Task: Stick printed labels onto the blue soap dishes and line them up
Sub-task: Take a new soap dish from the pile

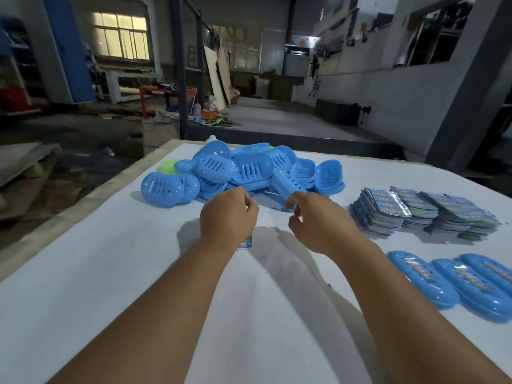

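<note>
White table [138, 273] in a dim workshop. Left hand [227, 217] curled, pinching a printed label [247, 243] that hangs under the wrist (text unreadable). Right hand [318, 220] loosely curled, holding nothing, just short of the unlabelled soap dishes pile [235, 170] at upper centre. Label stacks [421, 212] right; three labelled dishes [454, 284] lined up lower right.

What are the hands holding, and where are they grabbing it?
The left hand holds a printed label by its upper end; the lower end pokes out below the wrist. The right hand holds nothing.
</note>
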A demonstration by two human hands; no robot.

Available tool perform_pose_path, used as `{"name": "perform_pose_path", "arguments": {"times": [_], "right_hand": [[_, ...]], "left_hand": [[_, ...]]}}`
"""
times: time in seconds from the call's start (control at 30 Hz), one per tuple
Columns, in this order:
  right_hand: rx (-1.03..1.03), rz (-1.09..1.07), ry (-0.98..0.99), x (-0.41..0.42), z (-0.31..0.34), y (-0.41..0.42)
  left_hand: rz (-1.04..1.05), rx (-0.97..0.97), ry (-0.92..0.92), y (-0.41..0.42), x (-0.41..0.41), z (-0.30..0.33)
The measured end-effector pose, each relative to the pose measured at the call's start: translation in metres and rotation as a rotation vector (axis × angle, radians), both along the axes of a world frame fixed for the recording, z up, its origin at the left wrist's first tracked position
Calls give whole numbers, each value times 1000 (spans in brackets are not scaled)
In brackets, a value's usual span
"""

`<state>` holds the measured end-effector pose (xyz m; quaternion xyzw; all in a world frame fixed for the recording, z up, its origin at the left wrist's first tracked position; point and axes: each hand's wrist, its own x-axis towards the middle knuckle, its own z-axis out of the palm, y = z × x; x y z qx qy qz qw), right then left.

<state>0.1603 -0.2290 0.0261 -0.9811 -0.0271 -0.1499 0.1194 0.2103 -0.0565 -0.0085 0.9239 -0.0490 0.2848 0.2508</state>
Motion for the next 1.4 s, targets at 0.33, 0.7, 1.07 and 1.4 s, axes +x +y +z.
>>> {"name": "perform_pose_path", "arguments": {"times": [0.33,0.7,1.07,1.4], "right_hand": [[177,61,-99,0,-27,-7],[277,50,-60,1,-35,-12],[339,69,-26,0,-38,-13],[573,83,-105,-1,-35,-10]], "left_hand": [[439,10,55,77,32,-6],[413,-120,137,88,43,-15],[585,-1185,-304,113,42,1],[68,-758,-469,66,9,28]]}}
